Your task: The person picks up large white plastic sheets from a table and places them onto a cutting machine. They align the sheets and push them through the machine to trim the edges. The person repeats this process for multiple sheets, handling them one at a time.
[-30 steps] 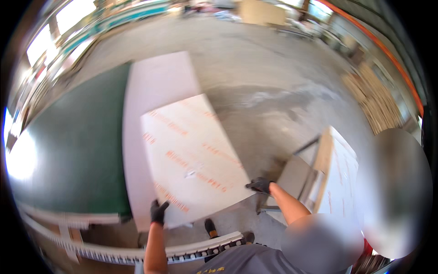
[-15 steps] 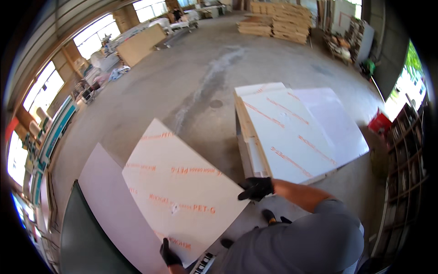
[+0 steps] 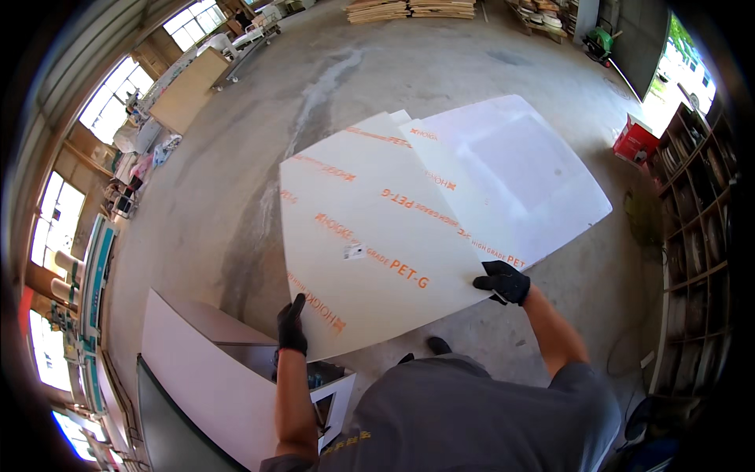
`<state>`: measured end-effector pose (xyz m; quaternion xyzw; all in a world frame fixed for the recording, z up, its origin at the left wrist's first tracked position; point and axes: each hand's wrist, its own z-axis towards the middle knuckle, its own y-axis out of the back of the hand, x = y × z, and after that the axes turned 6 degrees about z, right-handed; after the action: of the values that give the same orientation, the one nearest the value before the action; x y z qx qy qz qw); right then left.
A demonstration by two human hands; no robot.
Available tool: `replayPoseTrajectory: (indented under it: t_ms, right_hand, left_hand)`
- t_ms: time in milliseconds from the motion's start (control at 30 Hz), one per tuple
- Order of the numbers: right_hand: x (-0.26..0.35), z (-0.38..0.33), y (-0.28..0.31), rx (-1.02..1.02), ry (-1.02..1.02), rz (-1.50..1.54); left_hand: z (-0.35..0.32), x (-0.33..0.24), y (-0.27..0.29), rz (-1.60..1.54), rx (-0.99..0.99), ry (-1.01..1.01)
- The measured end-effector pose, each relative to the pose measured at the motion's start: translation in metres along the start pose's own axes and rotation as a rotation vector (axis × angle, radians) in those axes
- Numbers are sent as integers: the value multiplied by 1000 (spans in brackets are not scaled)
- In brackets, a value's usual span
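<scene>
The person's left hand [image 3: 292,329], in a black glove, is closed on the near left edge of a big flat white plastic sheet with orange printing [image 3: 370,236]. The thumb points up along that edge. The right hand [image 3: 503,281], also in a black glove, pinches the near right corner of the same sheet, with the fingers curled over the top.

The sheet is up in the air in front of the person. It hangs over the grey concrete floor [image 3: 236,181], tipped a little, with the far end over a stack of more white sheets [image 3: 527,169] lying flat. It looks like the sheet is not yet laid down on the stack, though it is hard to tell if the far edge already touches it. So the carrying seems mostly done, and the setting down and lining up are left.

Below the left hand stands a white box-shaped cabinet [image 3: 204,370]. Past the stack sits a small red box [image 3: 634,140] on the floor. Tall wooden shelves [image 3: 700,228] run along the right. Far off are piles of wooden boards [image 3: 409,8].
</scene>
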<state>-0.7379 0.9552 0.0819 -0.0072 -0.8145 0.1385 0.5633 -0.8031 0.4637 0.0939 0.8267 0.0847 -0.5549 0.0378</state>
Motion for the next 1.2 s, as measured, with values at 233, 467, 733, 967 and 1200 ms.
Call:
replayPoseTrajectory:
  t_ms: [233, 467, 733, 967, 1200]
  right_hand:
    - [4, -2, 30, -112, -161, -123]
    - [-8, 10, 55, -221, -303, -150]
    - [-63, 35, 107, -317, -368, -1132]
    - [-86, 38, 90, -480, -235, -827]
    - [-66, 41, 93, -421, -323, -726]
  left_hand:
    - [68, 44, -33, 286, -124, -114]
    - [44, 49, -61, 245, -14, 76]
    - [-18, 151, -59, 1246, 342, -511]
    - [-32, 161, -69, 1314, 291, -592]
    - [-34, 155, -75, 1397, 296, -548]
